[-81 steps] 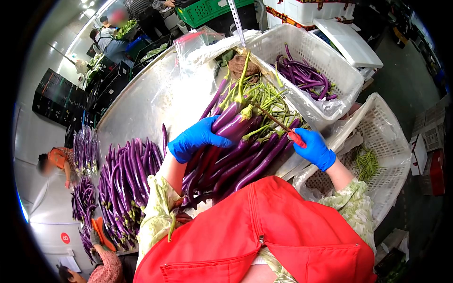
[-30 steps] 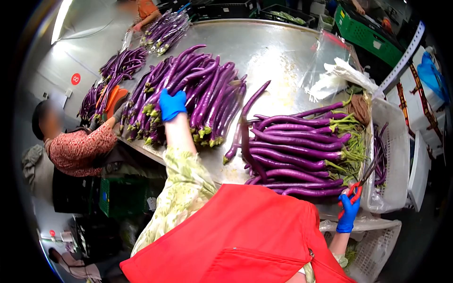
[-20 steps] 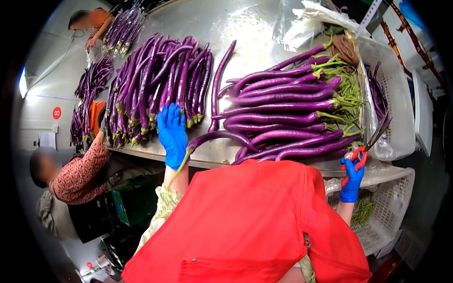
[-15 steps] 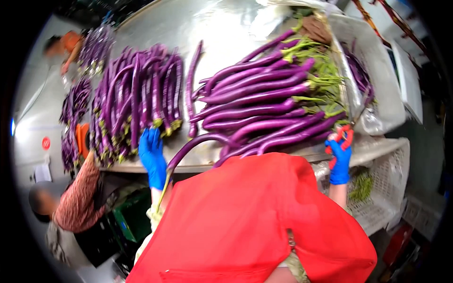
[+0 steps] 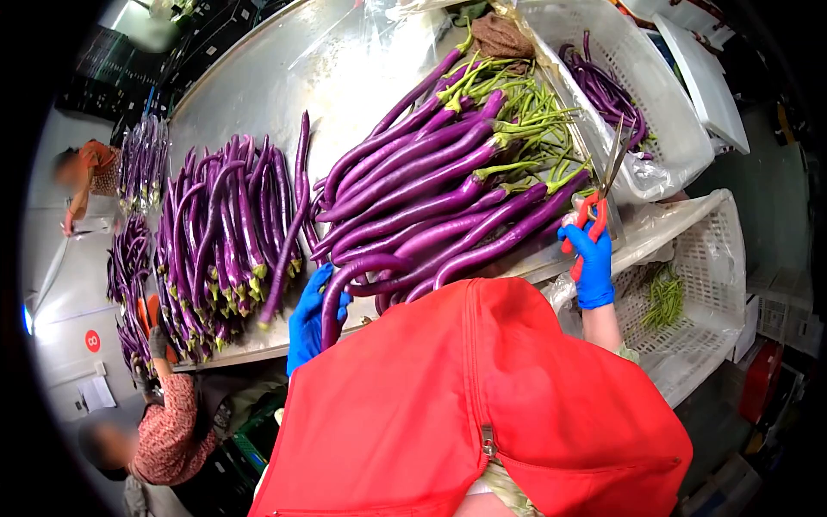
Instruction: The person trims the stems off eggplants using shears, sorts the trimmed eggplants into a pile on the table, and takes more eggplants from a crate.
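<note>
The left hand [image 5: 310, 323] cups a curved eggplant [image 5: 331, 310]; whether its fingers are closed tight cannot be told. Between it and the right hand [image 5: 593, 269], which grips red-handled scissors [image 5: 592, 209], a row of eggplants [image 5: 413, 189] covers the worktop [image 5: 258, 82]. Another pile [image 5: 224, 233] lies left of the left hand.
</note>
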The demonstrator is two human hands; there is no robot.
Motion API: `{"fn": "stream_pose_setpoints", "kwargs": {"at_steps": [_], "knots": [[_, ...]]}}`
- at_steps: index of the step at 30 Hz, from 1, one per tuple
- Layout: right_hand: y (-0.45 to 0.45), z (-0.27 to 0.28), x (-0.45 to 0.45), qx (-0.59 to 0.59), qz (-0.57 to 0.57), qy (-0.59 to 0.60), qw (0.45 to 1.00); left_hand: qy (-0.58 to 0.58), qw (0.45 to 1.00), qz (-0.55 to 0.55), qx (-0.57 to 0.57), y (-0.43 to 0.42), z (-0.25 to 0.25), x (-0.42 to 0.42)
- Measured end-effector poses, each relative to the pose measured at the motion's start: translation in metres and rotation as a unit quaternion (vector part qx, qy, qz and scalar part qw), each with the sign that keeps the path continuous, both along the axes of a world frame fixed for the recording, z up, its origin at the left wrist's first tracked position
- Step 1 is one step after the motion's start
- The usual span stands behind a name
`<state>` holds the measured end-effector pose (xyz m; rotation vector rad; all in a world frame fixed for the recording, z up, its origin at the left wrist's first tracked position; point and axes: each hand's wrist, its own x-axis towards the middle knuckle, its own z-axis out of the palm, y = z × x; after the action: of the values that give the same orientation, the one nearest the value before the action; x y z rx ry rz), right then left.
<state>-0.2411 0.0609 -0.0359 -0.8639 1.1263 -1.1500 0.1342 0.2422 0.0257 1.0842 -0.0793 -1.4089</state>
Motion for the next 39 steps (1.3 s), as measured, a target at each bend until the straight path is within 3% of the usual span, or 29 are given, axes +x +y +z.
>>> {"fn": "stream_pose_setpoints", "kwargs": {"at_steps": [2,4,5,7,9,12,13,15,17,18,19,20,22,23,26,27,31,32,35,38,39], "knots": [[-0.002,-0.001,-0.001,0.002,-0.003,-0.006,1.0,-0.001,0.999,0.017,-0.037,-0.018,-0.001,-0.002],[-0.001,0.0,0.002,0.002,-0.028,-0.018,0.999,-0.278,0.956,-0.088,-0.039,-0.032,0.024,-0.005],[0.001,0.001,0.001,0.005,-0.041,-0.021,0.999,0.005,0.996,-0.027,-0.088,-0.036,0.035,0.001],[0.002,-0.001,-0.002,0.004,-0.038,-0.025,0.999,-0.144,0.984,0.004,-0.104,-0.033,0.045,0.016],[0.003,-0.003,-0.003,0.009,-0.043,-0.027,0.999,-0.001,0.983,0.046,-0.18,-0.039,0.07,0.033],[0.0,-0.008,-0.003,0.013,-0.054,-0.038,0.998,-0.044,0.95,0.064,-0.301,-0.059,0.103,0.044],[-0.001,-0.01,-0.002,0.006,-0.068,-0.051,0.996,-0.094,0.942,0.107,-0.303,-0.071,0.112,0.043],[-0.001,-0.009,0.002,-0.002,-0.104,-0.07,0.992,-0.087,0.924,0.157,-0.337,-0.099,0.12,0.045],[0.002,0.001,0.003,-0.009,-0.13,-0.06,0.99,0.037,0.914,0.074,-0.398,-0.13,0.112,0.062],[0.002,0.0,0.001,-0.014,-0.141,-0.068,0.988,0.184,0.893,0.043,-0.409,-0.149,0.111,0.055],[0.003,-0.001,-0.001,-0.02,-0.152,-0.075,0.985,0.126,0.893,0.034,-0.431,-0.171,0.111,0.04],[0.003,-0.003,-0.003,-0.016,-0.162,-0.083,0.983,-0.007,0.888,-0.012,-0.46,-0.192,0.112,0.02],[0.003,-0.006,-0.009,-0.009,-0.18,-0.099,0.979,-0.138,0.887,-0.016,-0.441,-0.216,0.125,-0.04],[0.003,-0.003,-0.01,-0.013,-0.183,-0.127,0.975,-0.112,0.892,-0.004,-0.437,-0.224,0.125,-0.063],[0.002,-0.001,-0.017,-0.018,-0.181,-0.212,0.96,-0.184,0.84,-0.104,-0.499,-0.246,0.128,-0.112],[0.002,-0.004,-0.021,-0.028,-0.163,-0.241,0.956,-0.175,0.798,-0.175,-0.549,-0.256,0.118,-0.117],[-0.001,-0.01,-0.027,0.023,-0.134,-0.277,0.951,-0.352,0.673,-0.407,-0.508,-0.24,0.08,-0.128],[-0.002,-0.01,-0.026,0.044,-0.124,-0.268,0.954,-0.462,0.573,-0.459,-0.497,-0.234,0.068,-0.125],[-0.006,-0.023,-0.016,0.135,-0.119,-0.275,0.945,-0.475,0.499,-0.601,-0.405,-0.222,0.012,-0.099],[-0.011,-0.036,0.009,0.193,-0.123,-0.218,0.949,-0.367,0.698,-0.531,-0.31,-0.212,0.001,-0.091],[-0.014,-0.038,0.017,0.202,-0.135,-0.197,0.95,-0.405,0.734,-0.477,-0.265,-0.205,0.0,-0.1]]}}
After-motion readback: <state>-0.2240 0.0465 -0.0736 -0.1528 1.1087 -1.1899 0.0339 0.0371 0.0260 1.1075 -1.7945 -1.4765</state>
